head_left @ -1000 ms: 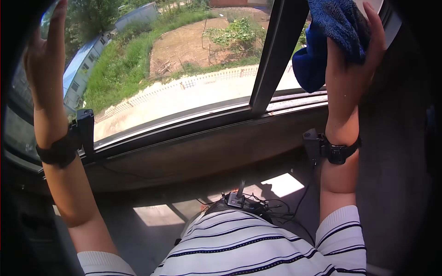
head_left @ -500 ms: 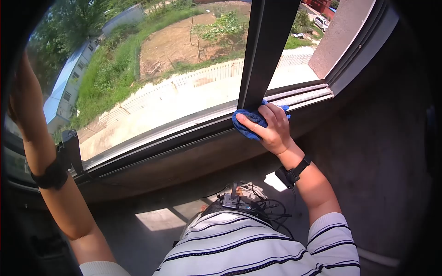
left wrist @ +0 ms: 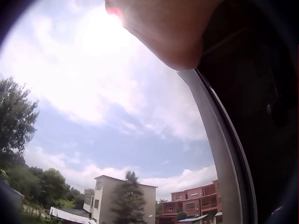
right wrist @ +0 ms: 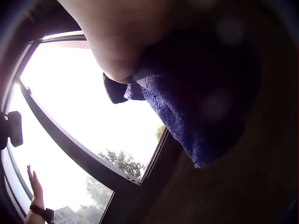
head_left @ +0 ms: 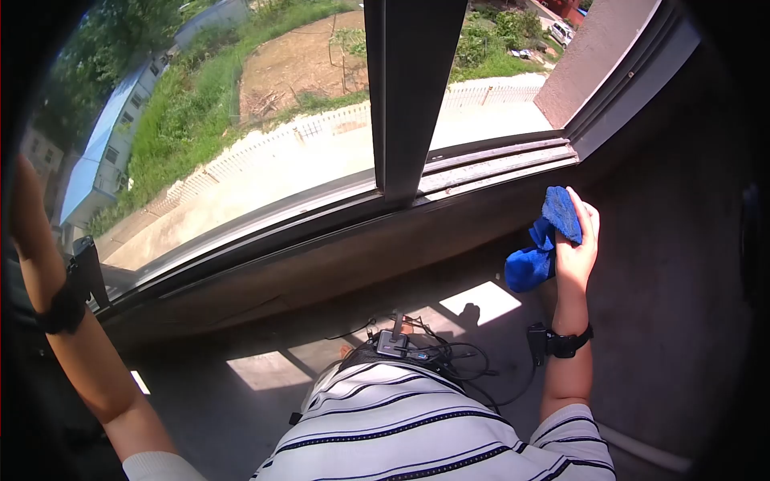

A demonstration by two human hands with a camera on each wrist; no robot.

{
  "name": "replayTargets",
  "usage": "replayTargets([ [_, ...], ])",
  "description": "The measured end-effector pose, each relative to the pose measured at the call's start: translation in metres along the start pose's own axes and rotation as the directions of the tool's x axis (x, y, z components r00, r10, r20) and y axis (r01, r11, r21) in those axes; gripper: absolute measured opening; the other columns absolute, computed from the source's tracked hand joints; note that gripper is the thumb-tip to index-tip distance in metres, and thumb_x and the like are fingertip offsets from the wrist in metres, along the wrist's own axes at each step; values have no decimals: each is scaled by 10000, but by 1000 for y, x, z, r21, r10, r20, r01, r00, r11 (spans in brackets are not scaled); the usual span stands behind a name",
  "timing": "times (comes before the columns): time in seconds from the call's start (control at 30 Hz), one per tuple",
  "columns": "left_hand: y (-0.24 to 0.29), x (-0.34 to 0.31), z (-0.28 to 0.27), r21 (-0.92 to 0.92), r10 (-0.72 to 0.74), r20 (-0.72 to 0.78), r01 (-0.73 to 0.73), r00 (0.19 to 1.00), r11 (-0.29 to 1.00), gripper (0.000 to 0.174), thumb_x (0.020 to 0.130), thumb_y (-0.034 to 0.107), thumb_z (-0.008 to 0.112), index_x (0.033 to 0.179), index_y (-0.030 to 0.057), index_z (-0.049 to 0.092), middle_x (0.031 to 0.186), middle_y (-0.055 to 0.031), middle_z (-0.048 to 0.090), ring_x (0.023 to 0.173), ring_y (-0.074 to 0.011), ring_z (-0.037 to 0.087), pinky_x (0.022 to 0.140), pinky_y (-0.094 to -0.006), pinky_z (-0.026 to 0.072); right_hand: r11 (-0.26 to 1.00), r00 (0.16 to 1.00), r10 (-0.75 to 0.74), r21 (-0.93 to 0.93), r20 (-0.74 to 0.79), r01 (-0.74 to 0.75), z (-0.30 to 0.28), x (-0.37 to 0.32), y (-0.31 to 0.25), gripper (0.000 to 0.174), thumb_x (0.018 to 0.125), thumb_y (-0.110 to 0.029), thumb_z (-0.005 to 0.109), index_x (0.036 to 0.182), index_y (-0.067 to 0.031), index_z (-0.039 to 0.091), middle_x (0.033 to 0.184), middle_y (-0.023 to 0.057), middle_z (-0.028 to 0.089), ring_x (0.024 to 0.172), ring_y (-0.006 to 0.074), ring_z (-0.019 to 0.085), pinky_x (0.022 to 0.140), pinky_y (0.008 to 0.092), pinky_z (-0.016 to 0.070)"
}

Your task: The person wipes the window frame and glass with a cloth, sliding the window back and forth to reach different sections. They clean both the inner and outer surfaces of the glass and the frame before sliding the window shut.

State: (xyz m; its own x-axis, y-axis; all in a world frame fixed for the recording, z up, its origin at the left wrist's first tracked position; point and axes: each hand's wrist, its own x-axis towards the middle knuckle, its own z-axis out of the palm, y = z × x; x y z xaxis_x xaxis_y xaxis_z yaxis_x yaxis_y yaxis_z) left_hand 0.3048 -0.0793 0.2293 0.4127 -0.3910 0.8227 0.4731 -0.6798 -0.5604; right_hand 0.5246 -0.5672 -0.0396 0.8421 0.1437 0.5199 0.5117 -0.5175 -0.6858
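A blue terry cloth (head_left: pixel 528 268) hangs from my right hand (head_left: pixel 585 232), which grips it low in front of the wall, to the right of the window sill. In the right wrist view the cloth (right wrist: pixel 173 116) droops below the hand in shadow. My left hand (head_left: pixel 26 188) is raised at the far left of the head view, partly lost in the dark edge. The right wrist view shows this left hand (right wrist: pixel 36 184) with straight fingers, up by the window glass. Only its shaded heel (left wrist: pixel 173 42) appears in the left wrist view.
A dark upright window frame (head_left: pixel 413 96) stands between the two panes. The sill track (head_left: pixel 497 168) runs right to the pale side wall (head_left: pixel 593 64). Cables and a small box (head_left: pixel 393 343) sit at the waist. A pale pipe (head_left: pixel 642 449) lies at lower right.
My right hand went from high up down to the base of the upright frame, pressing the cloth there, then right and off the sill. The upright frame now stands farther left.
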Motion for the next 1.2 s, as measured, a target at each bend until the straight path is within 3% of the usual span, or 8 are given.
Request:
replayTargets([
  [0.2, -60, -41, 15, 1, -149, -19, 149, 989, 989, 611, 1001, 428, 341, 1401, -34, 343, 1415, -293, 319, 1316, -424, 304, 1087, -493, 244, 978, 994, 108, 179, 0, -106, -17, -28, 45, 425, 849, 64, 583, 1268, -5, 566, 1189, 101, 602, 1114, 222, 577, 1002, 321, 415],
  [0.47, -121, -66, 14, -34, -267, -44, 266, 963, 963, 545, 991, 357, 443, 1336, -65, 442, 1313, -283, 483, 1218, -407, 456, 1045, -404, 331, 804, 926, 366, 470, 90, -363, -4, -45, 77, 403, 934, -150, 590, 1277, 51, 522, 1220, 125, 593, 1116, 220, 564, 1015, 339, 400],
  [0.6, -103, -58, 3, -121, -209, -71, 199, 975, 972, 516, 986, 273, 410, 1390, -48, 382, 1432, -292, 355, 1333, -404, 340, 1106, -426, 260, 820, 943, 299, 466, 145, -332, 11, -43, 72, 423, 920, -158, 605, 1283, 44, 521, 1227, 131, 590, 1121, 232, 561, 1020, 343, 393],
  [0.87, -125, -82, -7, -94, -263, -31, 259, 964, 961, 582, 1014, 438, 328, 1440, 42, 351, 1507, -227, 300, 1421, -391, 216, 1165, -459, 178, 777, 940, 239, 532, 243, -335, 32, -41, 55, 430, 916, -110, 583, 1305, 56, 503, 1256, 146, 579, 1144, 238, 557, 1033, 353, 388],
  [0.93, -117, -83, -15, -80, -278, -21, 276, 960, 958, 577, 1013, 430, 344, 1443, 46, 347, 1508, -227, 297, 1425, -378, 218, 1164, -445, 183, 803, 943, 208, 506, 259, -316, 35, -44, 47, 435, 910, -107, 583, 1304, 58, 501, 1260, 151, 575, 1156, 237, 549, 1042, 356, 378],
  [1.0, -93, -87, -27, -150, -474, 46, 475, 879, 867, 516, 991, 371, 474, 1391, 47, 430, 1445, -196, 403, 1375, -334, 329, 1133, -409, 248, 818, 949, 167, 500, 269, -285, 37, -43, 43, 441, 909, -111, 586, 1306, 59, 499, 1263, 151, 573, 1163, 238, 544, 1046, 357, 373],
  [1.1, -13, -116, -52, -352, -691, 86, 670, 718, 653, 262, 899, 183, 678, 1106, 30, 634, 1095, -63, 606, 999, -180, 579, 922, -316, 444, 819, 944, 130, 503, 303, -274, 39, -45, 41, 456, 910, -127, 603, 1314, 55, 492, 1272, 146, 569, 1175, 238, 537, 1055, 360, 362],
  [1.2, 76, -173, -65, -317, -700, 367, 789, 613, 526, 148, 857, 120, 704, 978, 44, 667, 947, -81, 630, 911, -206, 602, 843, -318, 463, 797, 933, 162, 515, 322, -316, 40, -44, 40, 462, 916, -142, 618, 1319, 46, 493, 1280, 139, 568, 1178, 232, 537, 1053, 357, 366],
])
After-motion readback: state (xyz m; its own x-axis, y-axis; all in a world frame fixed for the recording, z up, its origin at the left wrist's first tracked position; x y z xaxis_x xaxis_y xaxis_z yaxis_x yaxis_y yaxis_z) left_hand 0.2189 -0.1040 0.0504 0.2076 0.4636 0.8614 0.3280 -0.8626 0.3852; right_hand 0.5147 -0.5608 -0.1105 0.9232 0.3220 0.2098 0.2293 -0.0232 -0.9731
